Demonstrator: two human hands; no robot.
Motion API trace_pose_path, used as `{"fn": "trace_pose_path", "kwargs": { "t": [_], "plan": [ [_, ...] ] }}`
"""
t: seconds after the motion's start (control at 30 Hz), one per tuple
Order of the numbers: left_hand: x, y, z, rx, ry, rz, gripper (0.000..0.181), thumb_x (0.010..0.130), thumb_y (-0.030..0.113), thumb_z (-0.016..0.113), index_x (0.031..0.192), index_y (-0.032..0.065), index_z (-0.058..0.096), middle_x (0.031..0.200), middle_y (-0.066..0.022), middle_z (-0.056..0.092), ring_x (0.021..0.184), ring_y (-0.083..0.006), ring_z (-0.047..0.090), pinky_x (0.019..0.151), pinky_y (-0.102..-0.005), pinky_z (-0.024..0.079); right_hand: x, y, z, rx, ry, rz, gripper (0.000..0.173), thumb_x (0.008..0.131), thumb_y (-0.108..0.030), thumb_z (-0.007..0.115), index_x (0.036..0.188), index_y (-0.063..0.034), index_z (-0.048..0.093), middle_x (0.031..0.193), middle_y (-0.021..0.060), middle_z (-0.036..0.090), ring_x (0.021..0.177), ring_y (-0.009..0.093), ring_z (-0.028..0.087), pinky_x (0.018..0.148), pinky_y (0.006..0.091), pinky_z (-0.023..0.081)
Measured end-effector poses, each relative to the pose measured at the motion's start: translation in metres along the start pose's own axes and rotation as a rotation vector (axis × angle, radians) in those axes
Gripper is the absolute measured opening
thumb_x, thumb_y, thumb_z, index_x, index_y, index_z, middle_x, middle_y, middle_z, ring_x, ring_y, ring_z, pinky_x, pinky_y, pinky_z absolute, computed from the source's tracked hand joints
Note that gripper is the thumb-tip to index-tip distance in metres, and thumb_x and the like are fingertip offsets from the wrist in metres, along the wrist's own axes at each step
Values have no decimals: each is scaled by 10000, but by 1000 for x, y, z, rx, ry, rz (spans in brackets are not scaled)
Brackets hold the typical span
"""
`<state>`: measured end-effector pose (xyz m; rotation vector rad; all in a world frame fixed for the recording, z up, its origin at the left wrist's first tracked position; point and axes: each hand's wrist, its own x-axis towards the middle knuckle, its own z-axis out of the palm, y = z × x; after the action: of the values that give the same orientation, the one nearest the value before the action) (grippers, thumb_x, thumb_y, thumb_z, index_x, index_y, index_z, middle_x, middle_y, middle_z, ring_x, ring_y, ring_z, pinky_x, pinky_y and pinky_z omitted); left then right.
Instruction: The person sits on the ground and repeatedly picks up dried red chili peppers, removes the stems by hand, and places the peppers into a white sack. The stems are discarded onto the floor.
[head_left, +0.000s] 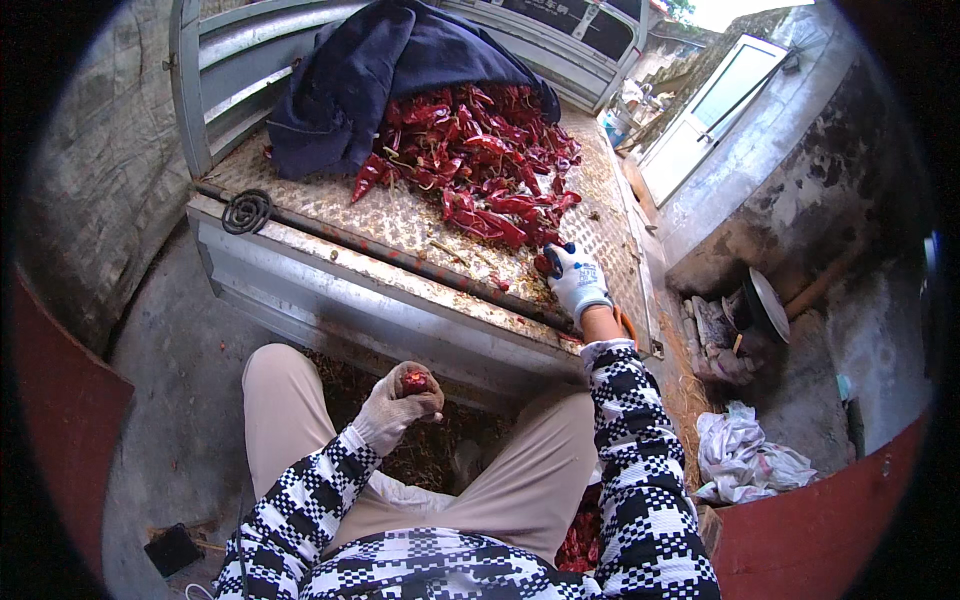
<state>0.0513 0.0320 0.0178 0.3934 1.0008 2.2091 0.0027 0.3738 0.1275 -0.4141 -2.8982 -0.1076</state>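
Note:
My left hand (394, 409), in a beige knitted glove, is curled above my lap. A dark red dried chilli pepper (415, 382) shows between its thumb and fingers, the rest of it hidden in the grip. Stretched forward, my right hand (579, 279) wears a white glove with blue fingertips. Its fingers are bent around a dried red chilli (543, 264) at the near edge of a large chilli heap (480, 154). The heap lies on a worn metal truck bed (600, 217), its back part under a dark blue cloth (450, 49).
A coiled black cord (247, 211) rests on the bed's front edge. More red chillies (579, 536) lie low beside my right thigh. Crumpled white sacks (750, 457) sit on the floor at right, below a round lid (766, 306). Dry scraps (420, 450) cover the floor between my legs.

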Motion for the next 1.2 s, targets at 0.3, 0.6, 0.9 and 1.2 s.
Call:
{"fn": "trace_pose_path", "kwargs": {
  "t": [0.3,0.6,0.9,1.2],
  "plan": [
    [1,4,-8,-18,-48,61,216,853,79,653,998,31,500,837,-123,602,758,-198,590,706,-358,538,-37,-22,-27,617,208,-98,281,772,-147,702,1037,-67,651,931,109,659,844,238,629,771,337,502],
    [5,4,-2,-238,-66,20,436,930,73,541,1347,60,413,1205,-138,579,1028,-229,616,851,-386,543,-124,-123,-20,1008,-272,-202,250,776,-127,699,1000,-23,662,879,120,684,786,188,645,745,316,509],
    [3,10,-11,-308,-18,-38,422,895,-3,529,1303,54,436,1015,-91,587,892,-203,621,816,-399,569,-63,-124,-39,556,-99,-253,352,816,-319,649,1071,-78,620,990,175,642,883,316,638,801,394,501],
    [10,11,-16,-286,-68,-54,232,869,39,589,1080,38,493,945,-110,581,892,-242,620,766,-453,568,49,-55,1,41,-48,168,480,799,-387,636,1171,-88,596,1111,177,636,1049,334,605,887,409,483]
  ]
}}
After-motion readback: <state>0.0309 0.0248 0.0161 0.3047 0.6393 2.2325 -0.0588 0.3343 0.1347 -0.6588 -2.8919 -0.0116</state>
